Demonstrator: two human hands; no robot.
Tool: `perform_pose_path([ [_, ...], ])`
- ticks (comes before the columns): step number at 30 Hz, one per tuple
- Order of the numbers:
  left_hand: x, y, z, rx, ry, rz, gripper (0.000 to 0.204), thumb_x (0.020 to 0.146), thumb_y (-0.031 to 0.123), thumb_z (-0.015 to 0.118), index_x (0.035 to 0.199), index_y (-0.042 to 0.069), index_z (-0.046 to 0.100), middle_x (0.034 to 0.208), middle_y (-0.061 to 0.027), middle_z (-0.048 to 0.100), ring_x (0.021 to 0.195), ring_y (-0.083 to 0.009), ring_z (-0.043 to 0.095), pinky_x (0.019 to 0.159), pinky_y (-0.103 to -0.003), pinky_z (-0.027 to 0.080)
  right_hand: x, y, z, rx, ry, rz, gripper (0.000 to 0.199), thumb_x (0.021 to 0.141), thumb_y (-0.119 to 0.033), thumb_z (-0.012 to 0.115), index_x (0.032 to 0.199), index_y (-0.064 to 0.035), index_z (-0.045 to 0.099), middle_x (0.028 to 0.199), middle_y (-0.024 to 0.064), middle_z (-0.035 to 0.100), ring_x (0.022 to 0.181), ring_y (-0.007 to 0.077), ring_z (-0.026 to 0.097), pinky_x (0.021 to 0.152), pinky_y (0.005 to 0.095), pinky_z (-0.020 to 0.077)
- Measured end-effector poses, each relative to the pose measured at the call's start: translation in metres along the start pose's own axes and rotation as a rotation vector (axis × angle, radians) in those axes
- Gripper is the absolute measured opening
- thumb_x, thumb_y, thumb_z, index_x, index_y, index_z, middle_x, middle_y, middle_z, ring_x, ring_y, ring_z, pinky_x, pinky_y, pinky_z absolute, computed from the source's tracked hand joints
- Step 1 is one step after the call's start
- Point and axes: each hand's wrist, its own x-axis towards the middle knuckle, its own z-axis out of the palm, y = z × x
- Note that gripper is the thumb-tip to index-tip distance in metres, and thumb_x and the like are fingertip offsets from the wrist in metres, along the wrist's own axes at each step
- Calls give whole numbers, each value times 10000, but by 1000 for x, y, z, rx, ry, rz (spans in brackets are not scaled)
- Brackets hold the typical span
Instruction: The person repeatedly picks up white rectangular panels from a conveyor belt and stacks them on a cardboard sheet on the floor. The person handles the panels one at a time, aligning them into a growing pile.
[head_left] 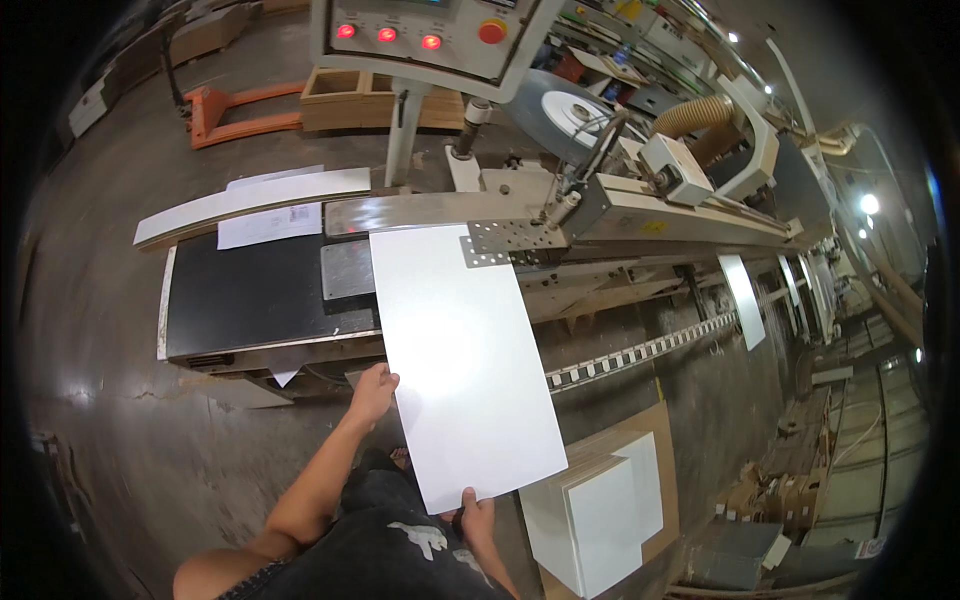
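A long white rectangular panel [468, 390] stretches from in front of me to the bed of a machine. Its far end lies by a perforated metal plate [515, 238] and a smooth steel strip [395, 215]. My left hand [374, 395] is closed on the panel's left edge, about midway along it. At the near edge, my right hand [477, 518] grips close to the right corner, its thumb on top and its other fingers hidden beneath. Left of the panel is a black work surface [250, 300] with a grey metal plate [347, 272].
A stack of white panels [600, 515] rests on cardboard to the right. Above the machine hangs a control box [425, 50] with red buttons. A toothed conveyor track [645, 348] runs rightward to other white panels [741, 300]. Far left stands an orange pallet jack [205, 118].
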Motion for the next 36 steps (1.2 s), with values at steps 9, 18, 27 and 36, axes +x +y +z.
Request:
perform_pose_path([
  [9,35,8,68,-52,-118,24,221,992,96,540,1153,-52,574,910,-87,663,722,-167,636,583,-291,534,39,-31,-53,-79,215,-39,293,1038,-203,487,1217,29,487,804,136,646,513,199,610,417,313,490],
  [18,78,10,157,-40,-122,35,176,1007,87,504,1000,-70,582,830,-93,626,671,-153,597,571,-302,500,126,-28,-137,-394,362,53,519,1020,-330,524,1223,143,454,880,210,621,682,273,599,625,378,492],
  [27,124,14,239,19,-142,49,195,1013,153,554,972,-32,506,816,-93,566,571,-161,507,494,-344,501,91,-79,-161,16,267,-168,620,1012,-558,456,1217,27,434,726,115,630,555,190,629,503,293,515],
  [36,51,47,337,381,247,298,477,984,260,607,1372,11,489,1118,-175,656,914,-321,619,823,-431,506,10,207,-284,-666,328,-37,538,1022,-484,437,1092,-9,681,1109,236,663,1066,372,630,926,429,465],
])
